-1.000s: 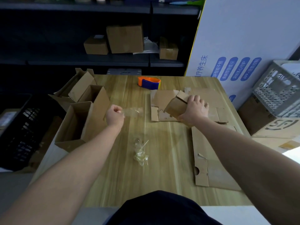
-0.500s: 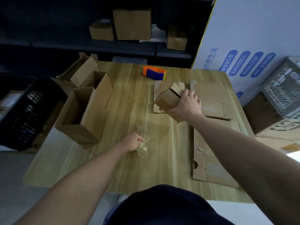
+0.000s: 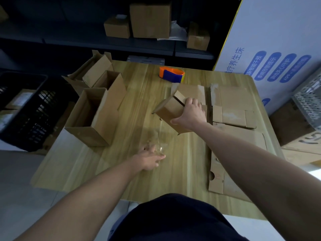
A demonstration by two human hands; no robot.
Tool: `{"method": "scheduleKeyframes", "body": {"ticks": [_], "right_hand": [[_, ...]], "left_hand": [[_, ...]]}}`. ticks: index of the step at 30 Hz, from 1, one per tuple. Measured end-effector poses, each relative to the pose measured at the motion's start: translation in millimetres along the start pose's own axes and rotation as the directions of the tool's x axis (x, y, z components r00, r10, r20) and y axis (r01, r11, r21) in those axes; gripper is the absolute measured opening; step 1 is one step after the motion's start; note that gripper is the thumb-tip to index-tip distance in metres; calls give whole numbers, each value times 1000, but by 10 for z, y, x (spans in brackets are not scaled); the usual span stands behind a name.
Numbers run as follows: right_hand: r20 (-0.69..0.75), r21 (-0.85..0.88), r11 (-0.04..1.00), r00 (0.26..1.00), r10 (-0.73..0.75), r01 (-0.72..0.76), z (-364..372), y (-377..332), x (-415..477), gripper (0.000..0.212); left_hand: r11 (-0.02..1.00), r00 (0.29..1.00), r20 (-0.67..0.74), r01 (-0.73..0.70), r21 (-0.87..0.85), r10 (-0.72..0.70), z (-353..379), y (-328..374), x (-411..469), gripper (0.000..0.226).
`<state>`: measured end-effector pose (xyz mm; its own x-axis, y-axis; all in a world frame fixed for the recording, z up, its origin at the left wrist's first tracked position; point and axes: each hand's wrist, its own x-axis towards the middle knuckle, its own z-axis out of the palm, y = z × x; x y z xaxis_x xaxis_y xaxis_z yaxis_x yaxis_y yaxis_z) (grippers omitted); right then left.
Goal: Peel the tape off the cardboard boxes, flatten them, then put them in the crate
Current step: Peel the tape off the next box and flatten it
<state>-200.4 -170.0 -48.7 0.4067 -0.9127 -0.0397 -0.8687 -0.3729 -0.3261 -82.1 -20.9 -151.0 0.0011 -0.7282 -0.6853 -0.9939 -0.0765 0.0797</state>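
My right hand (image 3: 191,113) grips a small cardboard box (image 3: 171,112) by its right end, tilted on the wooden table (image 3: 142,94). My left hand (image 3: 149,158) lies low over the table with fingers spread, touching a wad of clear peeled tape (image 3: 159,148). Flattened cardboard sheets (image 3: 231,105) lie right of the held box, and another flat piece (image 3: 231,173) reaches the near right edge. Two open boxes (image 3: 97,112) stand at the table's left. A black crate (image 3: 29,110) sits on the floor to the left.
An orange and blue tape dispenser (image 3: 172,75) rests at the far middle of the table. Dark shelves behind hold three closed boxes (image 3: 150,20). A large white printed carton (image 3: 278,40) and a grey perforated crate (image 3: 311,100) stand at the right.
My left hand brought the peeled tape down from beside the open boxes to the tape wad near the front and spread its fingers. My right hand tilted the small box leftward.
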Motion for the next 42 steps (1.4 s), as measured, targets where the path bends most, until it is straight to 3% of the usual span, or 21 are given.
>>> {"method": "scheduleKeyframes", "body": {"ticks": [4, 9, 16, 19, 24, 29, 33, 35, 36, 37, 39, 40, 42], "right_hand": [[71, 22, 999, 997, -44, 42, 115, -82, -46, 102], [241, 13, 997, 967, -80, 80, 295, -143, -128, 106], [236, -187, 970, 966, -107, 153, 473, -352, -192, 99], [247, -233, 956, 962, -118, 177, 527, -449, -185, 96], [259, -263, 947, 959, -113, 182, 568, -519, -158, 93], [265, -274, 947, 960, -92, 167, 595, -562, -145, 91], [253, -257, 956, 964, -75, 142, 602, -531, -139, 95], [257, -261, 954, 963, -76, 145, 604, -546, -140, 98], [264, -262, 954, 962, -75, 146, 598, -553, -138, 99], [268, -258, 956, 961, -71, 142, 589, -552, -129, 100], [273, -241, 963, 961, -49, 118, 555, -518, -108, 102], [276, -232, 967, 961, -36, 103, 537, -488, -97, 103], [280, -217, 974, 960, -9, 72, 507, -412, -85, 103]], "left_hand": [[998, 1000, 14, 7, -64, -6, -16, -28, -9, 50], [974, 992, -86, -104, -199, 89, -149, -136, -66, 44], [951, 973, -195, -170, -257, 121, -211, -441, -233, 46], [955, 947, -304, -182, -235, 106, -215, -527, -275, 42], [967, 807, -587, -197, -161, 67, -231, -678, -377, 34], [941, 707, -703, -287, -180, 81, -316, -827, -541, 37], [915, 478, -877, -376, -147, 55, -405, -710, -604, 27], [898, 433, -901, -385, -214, -29, -557, -716, -590, 22], [881, 489, -870, -385, -275, -58, -621, -736, -576, 20], [857, 602, -796, -374, -354, -66, -664, -752, -544, 18], [845, 865, -502, -265, -465, -5, -645, -731, -449, 23], [868, 935, -354, -208, -452, 40, -580, -698, -404, 29], [899, 978, -170, -179, -401, 119, -385, -615, -343, 38]]}}
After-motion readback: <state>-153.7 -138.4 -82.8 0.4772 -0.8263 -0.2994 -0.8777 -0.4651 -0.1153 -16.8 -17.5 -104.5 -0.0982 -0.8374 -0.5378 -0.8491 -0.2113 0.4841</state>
